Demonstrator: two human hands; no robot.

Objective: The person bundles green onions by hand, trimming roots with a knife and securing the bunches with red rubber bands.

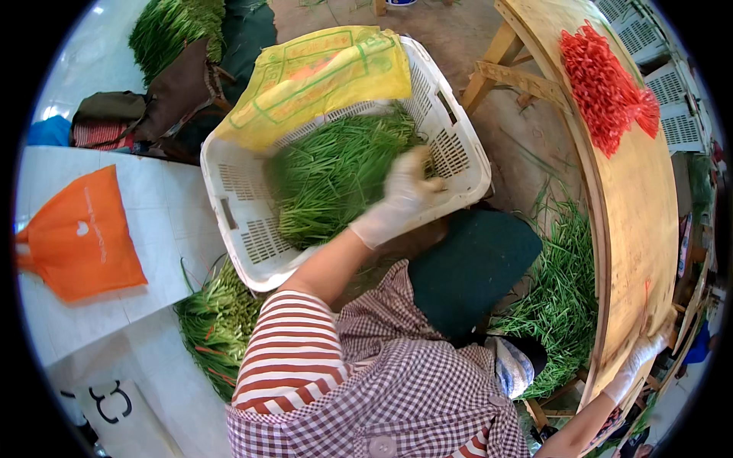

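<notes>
My left hand [405,186], in a thin pale glove, is blurred above the front right part of a white plastic basket [482,166]. Its fingers look curled with the thumb out; whether it grips anything is unclear. Beneath and beside it lie cut green stalks, like garlic chives [343,172], in the basket. A yellow printed woven plastic sack [320,74] drapes over the basket's far rim. At lower right, my right hand [647,349], also gloved, is over the near end of a wooden table [635,229], by a red strand [647,297]; its fingers are hard to make out.
Red ties [604,86] are heaped on the table. Loose greens [555,297] cover the floor beside it. Tied bundles [220,320] lie left of the basket, near an orange bag [86,240] on a white tiled surface. More greens [177,34] stand at upper left.
</notes>
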